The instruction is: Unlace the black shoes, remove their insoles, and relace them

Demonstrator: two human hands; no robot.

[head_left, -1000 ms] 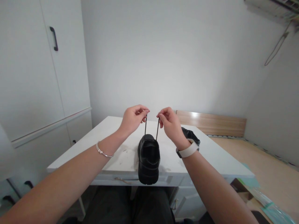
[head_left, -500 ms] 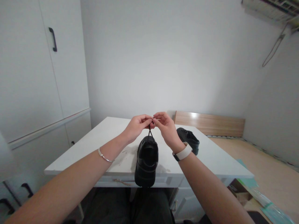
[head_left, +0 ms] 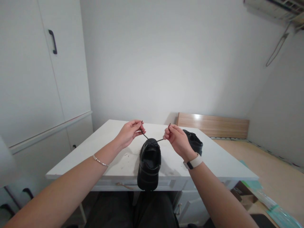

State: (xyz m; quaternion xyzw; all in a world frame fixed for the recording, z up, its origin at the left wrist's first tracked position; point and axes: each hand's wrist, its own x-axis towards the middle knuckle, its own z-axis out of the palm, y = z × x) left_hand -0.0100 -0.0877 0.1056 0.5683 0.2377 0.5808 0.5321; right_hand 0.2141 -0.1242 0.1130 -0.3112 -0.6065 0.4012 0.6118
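Left hand pinching, right hand curled

We wear 1 thin, silvery bangle on our bare left forearm, 1 broad, pale band with a dark piece on our bare right forearm, and dark trousers.

Pale wall, tall white cabinet, white desk, wooden headboard

Black shoe and lace (second shoe likewise), white tabletop, brown wood-grained headboard.
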